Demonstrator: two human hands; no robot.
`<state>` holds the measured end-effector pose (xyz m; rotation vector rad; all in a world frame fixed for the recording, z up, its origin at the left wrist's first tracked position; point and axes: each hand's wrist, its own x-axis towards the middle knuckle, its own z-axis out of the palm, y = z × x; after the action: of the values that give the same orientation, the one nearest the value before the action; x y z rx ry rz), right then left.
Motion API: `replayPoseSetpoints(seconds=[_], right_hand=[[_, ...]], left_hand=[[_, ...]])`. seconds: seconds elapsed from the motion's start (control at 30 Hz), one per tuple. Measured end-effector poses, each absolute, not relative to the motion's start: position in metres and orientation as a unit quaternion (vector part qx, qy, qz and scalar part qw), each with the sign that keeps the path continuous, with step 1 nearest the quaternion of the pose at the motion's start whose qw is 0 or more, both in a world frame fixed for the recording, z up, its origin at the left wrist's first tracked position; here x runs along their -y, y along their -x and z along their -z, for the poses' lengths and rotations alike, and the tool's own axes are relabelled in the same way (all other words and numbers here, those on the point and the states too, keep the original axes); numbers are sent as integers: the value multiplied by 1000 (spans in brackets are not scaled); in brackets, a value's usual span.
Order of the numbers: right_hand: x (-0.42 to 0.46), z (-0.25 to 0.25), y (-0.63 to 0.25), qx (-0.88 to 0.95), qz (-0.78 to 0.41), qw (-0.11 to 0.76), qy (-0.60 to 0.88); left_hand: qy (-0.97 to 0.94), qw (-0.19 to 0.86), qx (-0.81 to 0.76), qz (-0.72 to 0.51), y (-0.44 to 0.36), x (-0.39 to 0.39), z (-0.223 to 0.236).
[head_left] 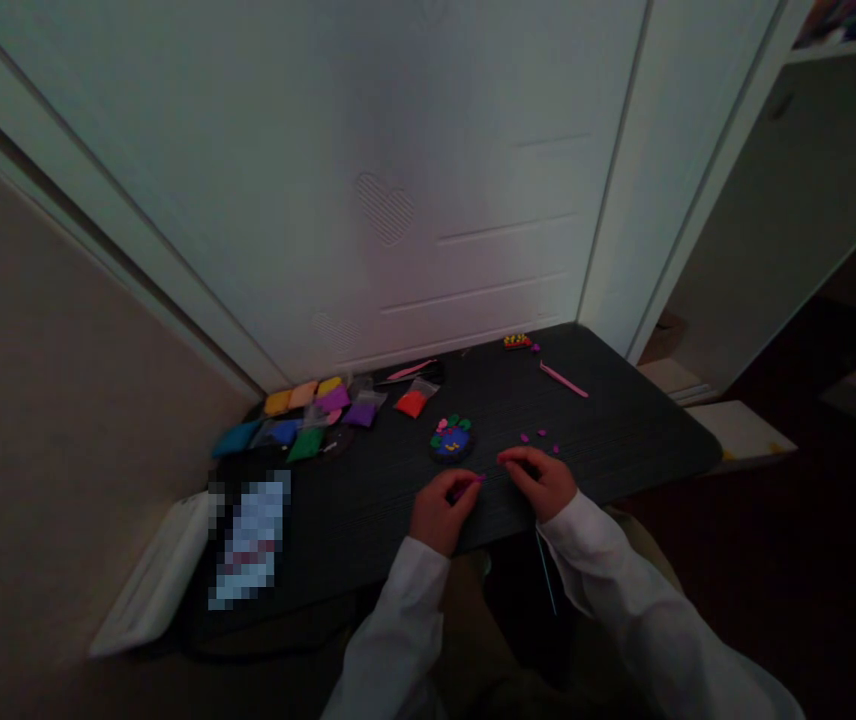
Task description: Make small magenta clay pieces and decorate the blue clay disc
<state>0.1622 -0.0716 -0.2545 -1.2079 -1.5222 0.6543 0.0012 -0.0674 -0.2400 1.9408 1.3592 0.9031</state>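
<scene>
My left hand rests at the table's near edge, its fingers shut on a small magenta piece of modelling clay. Close to its right, my right hand curls over the dark tabletop, and its fingertips hide whatever may lie under them. Several tiny magenta clay bits lie just beyond that hand. A round dark disc with blue, green and pink clay on it sits ahead of both hands, out of their reach by a short gap.
Packets of coloured clay crowd the black table's left side. A pink-handled tool and a second pink tool lie towards the back. A small red and yellow piece sits by the white door.
</scene>
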Motion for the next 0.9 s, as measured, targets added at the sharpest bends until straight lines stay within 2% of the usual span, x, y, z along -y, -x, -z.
replayPoseSetpoints(seconds=[0.13, 0.33, 0.57, 0.63, 0.77, 0.9], right_hand=[[71, 258, -159, 604, -323, 539, 489], [70, 262, -158, 582, -323, 559, 494], [71, 254, -163, 605, -344, 524, 491], [68, 248, -176, 607, -327, 513, 511], [54, 241, -221, 566, -220, 539, 584], [42, 247, -261, 575, -205, 516, 601]], left_hand=[[-728, 299, -510, -346, -1, 68, 240], [-727, 300, -508, -353, -2, 67, 241], [-720, 307, -513, -354, 0, 66, 241], [-715, 314, -513, -357, 1, 65, 242], [-701, 326, -513, -372, 1, 64, 243], [-698, 328, -515, -374, 1, 63, 243]])
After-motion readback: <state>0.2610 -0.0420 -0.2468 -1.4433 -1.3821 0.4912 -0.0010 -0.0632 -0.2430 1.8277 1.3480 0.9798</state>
